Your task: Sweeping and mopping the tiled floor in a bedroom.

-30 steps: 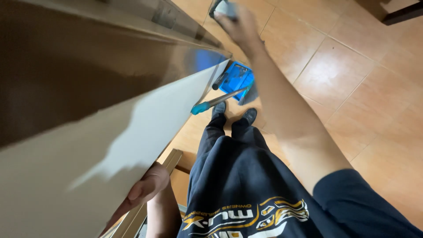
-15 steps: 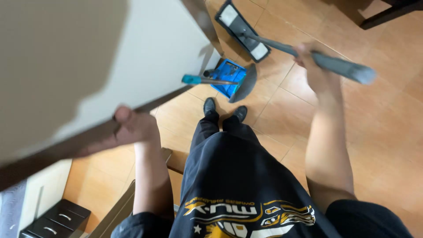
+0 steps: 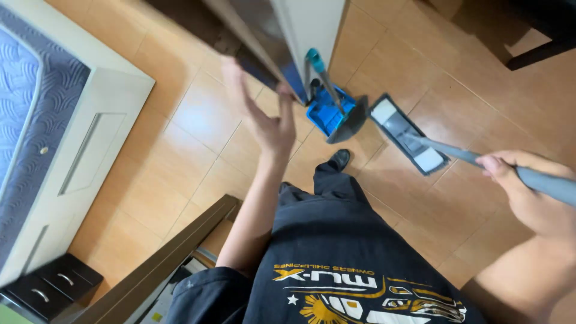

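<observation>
From the head camera, the left hand (image 3: 269, 117) is raised, its grip fully open with fingers spread and palm flat, holding nothing; its fingertips lie at the edge of the door (image 3: 300, 36), contact unclear through blur. The right hand (image 3: 528, 192) has its grip closed around the grey mop handle (image 3: 456, 153). The flat mop head (image 3: 408, 135) rests on the tiled floor (image 3: 198, 162), just beside the blue dustpan (image 3: 327, 111) near the door's foot.
</observation>
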